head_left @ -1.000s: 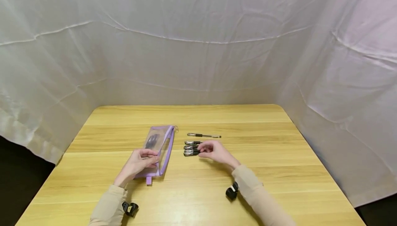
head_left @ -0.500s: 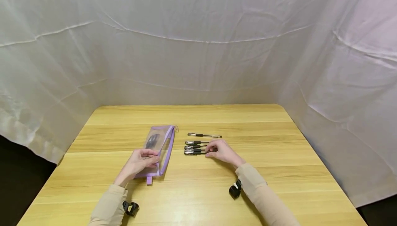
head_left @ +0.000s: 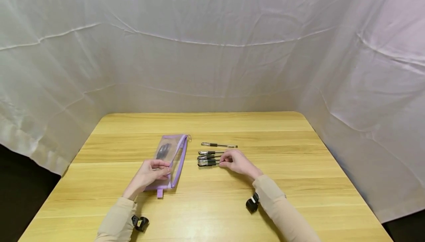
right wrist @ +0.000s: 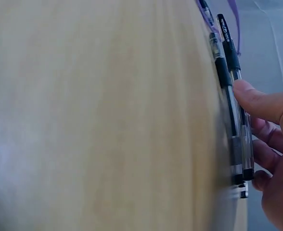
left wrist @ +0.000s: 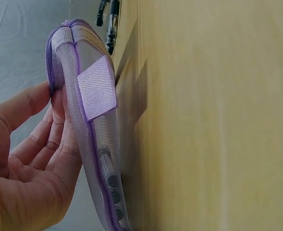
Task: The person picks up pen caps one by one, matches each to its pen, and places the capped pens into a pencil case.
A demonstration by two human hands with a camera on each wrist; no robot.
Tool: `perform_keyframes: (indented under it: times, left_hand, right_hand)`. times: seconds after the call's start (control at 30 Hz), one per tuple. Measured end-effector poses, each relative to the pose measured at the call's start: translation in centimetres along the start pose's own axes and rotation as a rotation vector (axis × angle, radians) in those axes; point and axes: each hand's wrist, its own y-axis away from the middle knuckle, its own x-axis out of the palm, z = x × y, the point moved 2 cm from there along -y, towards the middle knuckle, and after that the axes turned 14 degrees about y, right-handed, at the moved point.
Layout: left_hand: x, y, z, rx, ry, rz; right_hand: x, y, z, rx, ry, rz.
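A see-through mesh pencil pouch (head_left: 179, 170) with purple edging lies on the left of the table, its zipped side parted. My left hand (head_left: 149, 175) pinches the near part of its opening between thumb and fingers. Dark pens (head_left: 162, 151) show through the mesh. To the right, several black gel pens (head_left: 207, 153) lie side by side, caps towards the pouch. My right hand (head_left: 239, 163) pinches the nearest gel pen (right wrist: 231, 55) by its clear barrel; in the right wrist view it overlaps another pen (right wrist: 223, 72).
One more gel pen (head_left: 219, 145) lies apart, behind the row. A purple tab (head_left: 160, 193) sticks out at the pouch's near end, and a metal ring (head_left: 189, 138) hangs at its far corner. Pale cloth (head_left: 212, 68) surrounds the wooden table (head_left: 212, 212).
My right hand has slid right along the pens, from near their grips to their barrels, and then almost stopped. My left hand and the pouch have stayed in place.
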Motion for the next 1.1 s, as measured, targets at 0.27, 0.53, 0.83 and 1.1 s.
perform_keyframes:
  times: [0.27,0.53,0.83,1.1]
  left_hand:
    - [0.0,0.0,-0.1,0.007,0.002,-0.001]
    - [0.1,0.0,-0.1,0.017,0.006,0.004]
    - [0.0,-0.1,-0.1,0.023,0.009,0.004]
    - [0.0,-0.2,-0.1,0.027,0.007,0.005]
  right_hand:
    - [-1.3,0.3,0.9,-0.023,-0.006,0.084]
    - [-2.0,-0.2,1.9,-0.115,-0.051,0.192]
    - [-1.7,-1.2,2.9,-0.126,-0.244,0.327]
    - [-0.1,-1.9,3.3,0.036,-0.564,0.396]
